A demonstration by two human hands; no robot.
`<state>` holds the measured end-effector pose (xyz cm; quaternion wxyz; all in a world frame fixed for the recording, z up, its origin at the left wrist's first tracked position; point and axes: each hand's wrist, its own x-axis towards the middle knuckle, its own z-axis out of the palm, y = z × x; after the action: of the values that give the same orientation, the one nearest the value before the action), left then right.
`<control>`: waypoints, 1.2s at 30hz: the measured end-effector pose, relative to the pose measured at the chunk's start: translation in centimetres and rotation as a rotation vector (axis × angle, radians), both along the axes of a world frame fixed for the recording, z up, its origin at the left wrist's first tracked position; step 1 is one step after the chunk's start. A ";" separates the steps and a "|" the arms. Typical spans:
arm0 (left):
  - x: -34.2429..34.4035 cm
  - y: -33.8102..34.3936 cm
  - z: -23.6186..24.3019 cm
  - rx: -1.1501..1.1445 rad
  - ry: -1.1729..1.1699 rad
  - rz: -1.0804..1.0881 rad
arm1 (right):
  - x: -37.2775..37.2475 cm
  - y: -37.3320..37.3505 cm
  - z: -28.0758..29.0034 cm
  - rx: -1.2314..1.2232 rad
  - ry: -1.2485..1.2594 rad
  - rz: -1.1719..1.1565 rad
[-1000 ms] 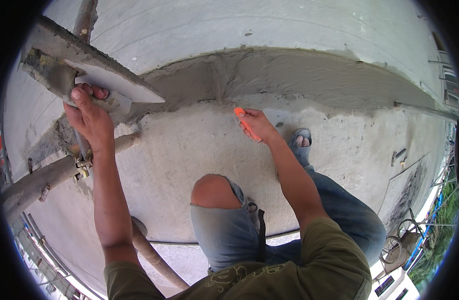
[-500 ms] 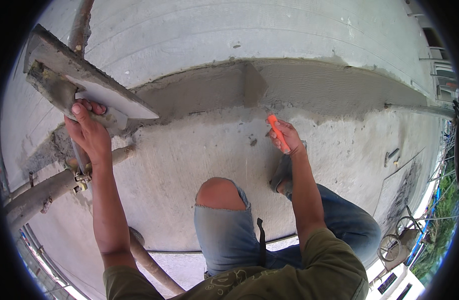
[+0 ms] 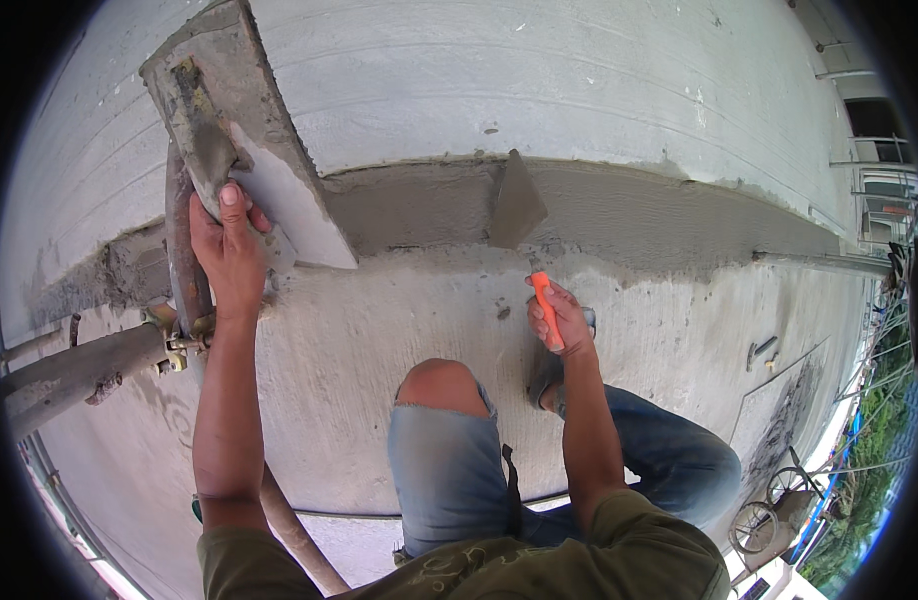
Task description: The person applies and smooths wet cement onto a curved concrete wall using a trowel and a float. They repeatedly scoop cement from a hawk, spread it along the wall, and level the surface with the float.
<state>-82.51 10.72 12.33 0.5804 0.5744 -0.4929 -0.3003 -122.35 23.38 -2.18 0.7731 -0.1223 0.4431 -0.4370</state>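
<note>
In my left hand [image 3: 229, 255] is the handle of a large rectangular plastering float [image 3: 291, 190], caked with grey mortar and tilted at the left. Its lower corner reaches over the strip of wet mortar [image 3: 409, 205]. The fingers of my right hand [image 3: 569, 318] are wrapped round the orange handle of a pointing trowel [image 3: 519, 208]. The trowel's grey, mortar-smeared blade lies over the middle of the strip, its tip pointing away from me. Whether the blade presses on the mortar or hovers just above it, I cannot tell.
Rusty scaffold poles [image 3: 89, 375] joined by a clamp [image 3: 177, 338] stand at the left. A horizontal pipe [image 3: 819, 262] meets the strip's right end. At the right lie a hammer [image 3: 761, 350] and, lower down, a wheelbarrow [image 3: 779, 510]. My bent knees [image 3: 444, 390] are below.
My left hand and the float have moved right and away from me, the float turning steeper. The trowel blade's angle has changed, showing more of its pointed outline. The view has shifted slightly.
</note>
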 end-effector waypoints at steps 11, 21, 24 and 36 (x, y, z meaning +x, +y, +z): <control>-0.1 0.0 -0.9 0.176 -0.189 -0.026 | 4.1 0.4 1.4 0.047 0.242 0.018; 0.5 0.1 -1.5 0.123 -0.224 -0.016 | 6.6 -0.4 4.6 -0.074 0.497 0.063; 0.1 0.4 -1.4 0.095 -0.225 -0.026 | 6.1 0.9 1.3 0.078 0.596 0.154; -0.9 1.3 0.1 0.373 -0.323 -0.179 | 6.1 -0.9 1.2 -0.047 1.303 0.471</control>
<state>-83.43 11.98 12.42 0.3493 0.6661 -0.5641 -0.3408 -116.24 22.50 -0.97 0.4207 -0.4695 0.7692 -0.1046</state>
